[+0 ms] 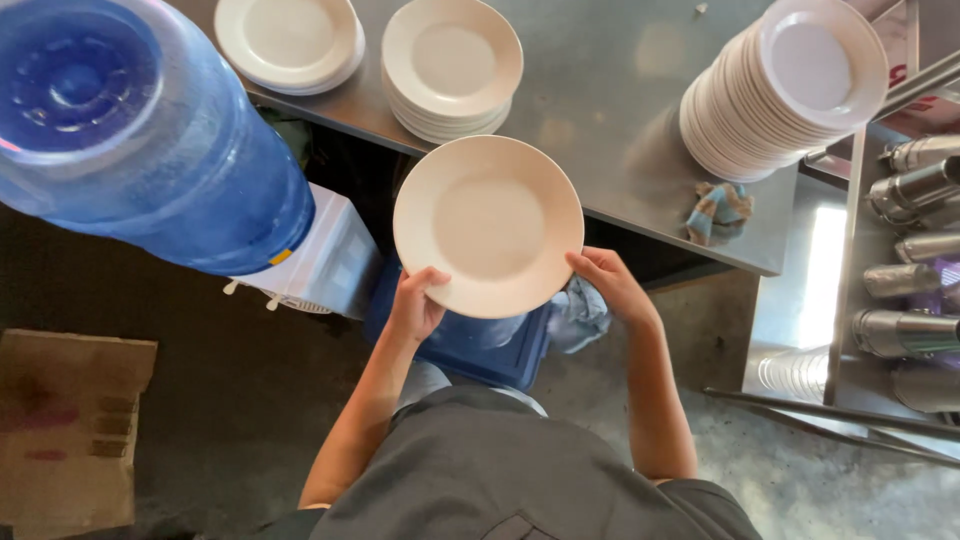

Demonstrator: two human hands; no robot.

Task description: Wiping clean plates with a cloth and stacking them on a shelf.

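While it is being kept level above the near edge of the steel table point(620, 90), a round cream-white plate point(488, 226) is being held by both hands. Its lower left rim is being pinched by the left hand point(417, 302), thumb on top and fingers curled beneath. Its lower right rim is being gripped by the right hand point(611, 285), and a pale blue-grey cloth point(578, 318) is being bunched under that hand, just below the plate.

Directly beneath the plate, a dark blue plastic crate point(470, 350) is being seen on the concrete floor. Beyond the plate, on the table, a low stack of matching white plates point(452, 68) is being kept, with a shorter stack point(290, 42) to its left and a tall, leaning stack point(785, 85) well to its right. A crumpled blue and tan rag point(718, 208) is being left at the foot of the tall stack.

At the upper left, a large blue water bottle point(140, 130) is being carried upside down on a white dispenser point(320, 265). Along the right edge, steel tumblers point(915, 265) are being stored on their sides.
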